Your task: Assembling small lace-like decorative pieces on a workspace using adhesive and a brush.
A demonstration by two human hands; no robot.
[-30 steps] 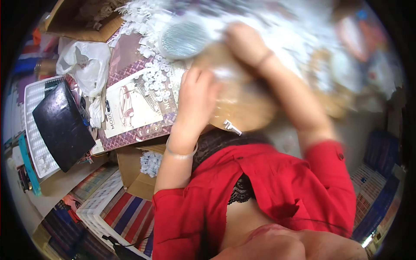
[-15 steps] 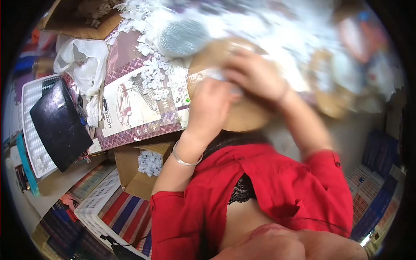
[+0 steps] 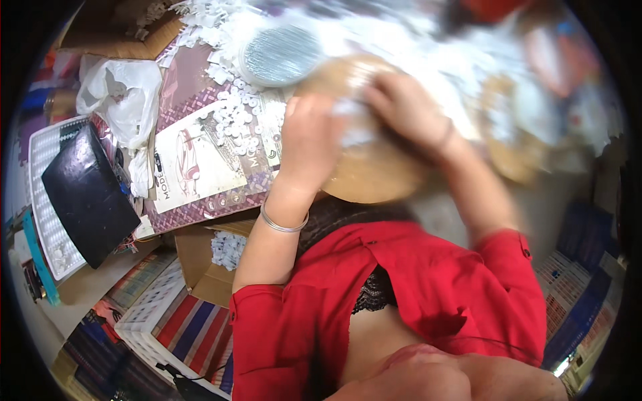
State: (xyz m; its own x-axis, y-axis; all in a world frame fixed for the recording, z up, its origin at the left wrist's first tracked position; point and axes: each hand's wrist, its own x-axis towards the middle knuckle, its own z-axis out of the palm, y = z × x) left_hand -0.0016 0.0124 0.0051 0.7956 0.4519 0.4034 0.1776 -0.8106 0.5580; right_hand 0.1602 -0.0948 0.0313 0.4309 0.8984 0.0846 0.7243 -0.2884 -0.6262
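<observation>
Cluttered worktable (image 3: 200,207): white pieces (image 3: 234,120), round lid (image 3: 281,55), magazine (image 3: 200,160).

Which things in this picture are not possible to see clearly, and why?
Head view:
- Small white thing between left hand and right hand: motion blur hides its shape and the grip.
- Round tan board: partly covered by both hands.
- Table's far right: blurred objects, unidentifiable.

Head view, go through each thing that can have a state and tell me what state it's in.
Round tan wooden board: flat, under both hands.
Left hand: pressed on board, blurred.
Right hand: on board, blurred.
White plastic bag: crumpled, open.
Brown cardboard box: open, white pieces inside.
</observation>
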